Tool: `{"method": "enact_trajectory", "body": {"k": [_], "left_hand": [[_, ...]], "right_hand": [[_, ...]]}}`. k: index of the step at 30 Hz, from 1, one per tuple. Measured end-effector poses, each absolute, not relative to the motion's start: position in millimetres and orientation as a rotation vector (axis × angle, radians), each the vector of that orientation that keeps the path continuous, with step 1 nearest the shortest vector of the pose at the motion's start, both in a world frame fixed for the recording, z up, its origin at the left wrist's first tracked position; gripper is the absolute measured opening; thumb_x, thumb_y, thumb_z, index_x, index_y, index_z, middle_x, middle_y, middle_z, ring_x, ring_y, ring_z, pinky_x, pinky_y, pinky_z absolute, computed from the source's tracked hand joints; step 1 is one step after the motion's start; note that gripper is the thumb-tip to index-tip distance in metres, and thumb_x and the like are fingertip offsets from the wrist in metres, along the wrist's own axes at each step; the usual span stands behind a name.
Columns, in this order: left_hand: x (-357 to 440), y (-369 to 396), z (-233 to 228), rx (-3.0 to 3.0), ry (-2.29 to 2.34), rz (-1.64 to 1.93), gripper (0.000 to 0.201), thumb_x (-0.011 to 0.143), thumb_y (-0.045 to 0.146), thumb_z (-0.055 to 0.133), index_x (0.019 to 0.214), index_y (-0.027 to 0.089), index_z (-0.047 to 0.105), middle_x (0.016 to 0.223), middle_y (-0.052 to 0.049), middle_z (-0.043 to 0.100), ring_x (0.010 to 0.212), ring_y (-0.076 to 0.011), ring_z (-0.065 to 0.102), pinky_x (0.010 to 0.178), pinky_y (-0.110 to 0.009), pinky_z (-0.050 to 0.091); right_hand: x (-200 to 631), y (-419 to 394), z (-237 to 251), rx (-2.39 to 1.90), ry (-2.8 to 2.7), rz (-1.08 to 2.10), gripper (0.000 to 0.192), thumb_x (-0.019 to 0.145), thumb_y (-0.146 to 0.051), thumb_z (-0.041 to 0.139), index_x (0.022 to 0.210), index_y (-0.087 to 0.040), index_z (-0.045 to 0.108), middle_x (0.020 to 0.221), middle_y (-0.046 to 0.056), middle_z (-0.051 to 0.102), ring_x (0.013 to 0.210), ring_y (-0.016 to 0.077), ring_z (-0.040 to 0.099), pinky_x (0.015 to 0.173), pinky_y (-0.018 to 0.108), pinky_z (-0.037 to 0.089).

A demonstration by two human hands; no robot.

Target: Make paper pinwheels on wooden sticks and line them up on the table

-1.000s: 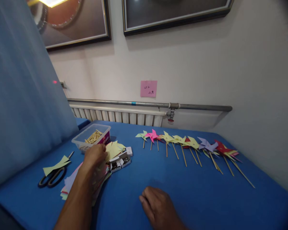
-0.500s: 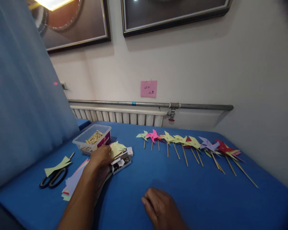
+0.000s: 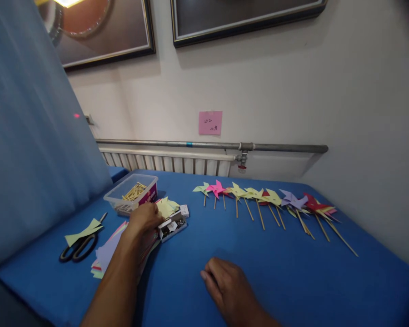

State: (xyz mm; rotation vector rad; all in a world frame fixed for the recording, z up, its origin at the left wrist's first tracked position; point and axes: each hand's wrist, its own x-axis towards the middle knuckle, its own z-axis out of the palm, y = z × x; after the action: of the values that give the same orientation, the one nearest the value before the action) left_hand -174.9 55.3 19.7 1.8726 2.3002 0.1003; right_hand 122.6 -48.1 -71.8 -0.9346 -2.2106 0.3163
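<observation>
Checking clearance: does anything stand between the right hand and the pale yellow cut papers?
Yes: the open box of small metal pieces lies between the right hand and the pale yellow cut papers, close beside the papers.

blue table carries scissors and paper stack at 9 o'clock, clear tub and open box at 10, pinwheels from 12 to 3.

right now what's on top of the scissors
A pale green cut paper lies across the scissors; the black handles and blade tip show, but the part between is covered.
</observation>
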Motion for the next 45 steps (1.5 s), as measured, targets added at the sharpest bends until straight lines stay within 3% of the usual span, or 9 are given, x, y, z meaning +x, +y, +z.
{"method": "enact_trajectory", "body": {"k": [6, 13, 21, 29, 33, 35, 37, 41, 45], "left_hand": [[-176.6, 56.0, 19.2, 1.893, 2.288, 0.078, 0.025, 0.085, 0.034, 0.062, 0.089, 0.018, 0.081, 0.096, -0.016, 0.083, 0.089, -0.0310, 0.076, 0.076, -0.035, 0.050], [-171.9, 55.8, 21.5, 1.947, 2.272, 0.030, 0.029, 0.083, 0.036, 0.065, 0.098, 0.017, 0.082, 0.112, -0.022, 0.081, 0.099, -0.0345, 0.076, 0.078, -0.036, 0.050], [-171.1, 50.8, 28.7, 1.859, 2.222, 0.084, 0.023, 0.092, 0.029, 0.061, 0.088, 0.018, 0.081, 0.089, -0.012, 0.082, 0.078, -0.0254, 0.073, 0.069, -0.033, 0.045], [-158.5, 44.3, 36.6, 1.886, 2.535, 0.433, 0.041, 0.105, 0.030, 0.041, 0.106, 0.018, 0.080, 0.113, -0.017, 0.080, 0.103, -0.0316, 0.072, 0.080, -0.035, 0.046], [-110.8, 32.1, 32.3, 2.142, 2.407, 0.856, 0.032, 0.105, 0.027, 0.047, 0.102, 0.019, 0.078, 0.110, -0.013, 0.078, 0.103, -0.0263, 0.071, 0.087, -0.033, 0.047], [-79.3, 22.6, 21.6, 2.388, 2.171, 0.852, 0.027, 0.104, 0.024, 0.050, 0.096, 0.019, 0.076, 0.102, -0.012, 0.077, 0.097, -0.0251, 0.069, 0.087, -0.033, 0.047], [-48.8, 11.9, 6.9, 2.582, 1.977, 0.855, 0.025, 0.103, 0.023, 0.053, 0.090, 0.020, 0.074, 0.095, -0.012, 0.075, 0.092, -0.0256, 0.067, 0.083, -0.035, 0.046], [-6.8, -5.7, -22.1, 2.833, 1.624, 0.877, 0.024, 0.100, 0.017, 0.057, 0.080, 0.020, 0.071, 0.080, -0.011, 0.069, 0.076, -0.0239, 0.063, 0.073, -0.037, 0.043], [2.8, -11.5, -33.4, 2.909, 1.424, 0.877, 0.018, 0.097, 0.017, 0.061, 0.081, 0.020, 0.070, 0.078, -0.010, 0.069, 0.076, -0.0242, 0.065, 0.072, -0.038, 0.044]], "right_hand": [[123.7, -48.5, -67.6, -0.959, -2.225, 0.370, 0.027, 0.110, -0.025, 0.052, 0.083, -0.025, 0.054, 0.075, -0.001, 0.068, 0.065, 0.0156, 0.064, 0.065, 0.027, 0.041], [120.1, -52.7, -59.4, -0.974, -2.236, 0.375, 0.027, 0.109, -0.025, 0.053, 0.082, -0.025, 0.051, 0.073, -0.001, 0.066, 0.063, 0.0157, 0.060, 0.064, 0.027, 0.039], [121.5, -50.6, -56.9, -0.998, -2.207, 0.401, 0.025, 0.107, -0.022, 0.055, 0.083, -0.025, 0.051, 0.073, -0.001, 0.065, 0.062, 0.0156, 0.059, 0.063, 0.028, 0.038], [122.6, -50.4, -53.0, -1.064, -2.028, 0.659, 0.028, 0.108, -0.031, 0.052, 0.081, -0.024, 0.056, 0.075, 0.000, 0.066, 0.067, 0.0160, 0.059, 0.065, 0.028, 0.041], [123.1, -37.3, -57.8, -1.076, -1.616, 0.971, 0.030, 0.106, -0.051, 0.058, 0.104, -0.024, 0.071, 0.092, 0.005, 0.075, 0.084, 0.0218, 0.069, 0.078, 0.034, 0.054], [123.9, -27.7, -60.6, -0.997, -1.311, 1.140, 0.048, 0.097, -0.064, 0.069, 0.124, -0.024, 0.071, 0.116, 0.012, 0.078, 0.107, 0.0287, 0.073, 0.094, 0.042, 0.057], [124.8, -20.0, -61.6, -0.891, -1.132, 1.242, 0.059, 0.091, -0.070, 0.075, 0.129, -0.025, 0.070, 0.128, 0.013, 0.075, 0.122, 0.0320, 0.070, 0.105, 0.046, 0.055], [124.1, -16.6, -58.1, -0.743, -1.054, 1.328, 0.046, 0.093, -0.069, 0.073, 0.106, -0.025, 0.073, 0.101, 0.006, 0.077, 0.104, 0.0277, 0.071, 0.097, 0.041, 0.057], [123.2, -18.5, -55.7, -0.806, -0.812, 1.359, 0.044, 0.086, -0.066, 0.080, 0.086, -0.025, 0.066, 0.085, 0.003, 0.075, 0.093, 0.0279, 0.074, 0.084, 0.039, 0.060]]}}
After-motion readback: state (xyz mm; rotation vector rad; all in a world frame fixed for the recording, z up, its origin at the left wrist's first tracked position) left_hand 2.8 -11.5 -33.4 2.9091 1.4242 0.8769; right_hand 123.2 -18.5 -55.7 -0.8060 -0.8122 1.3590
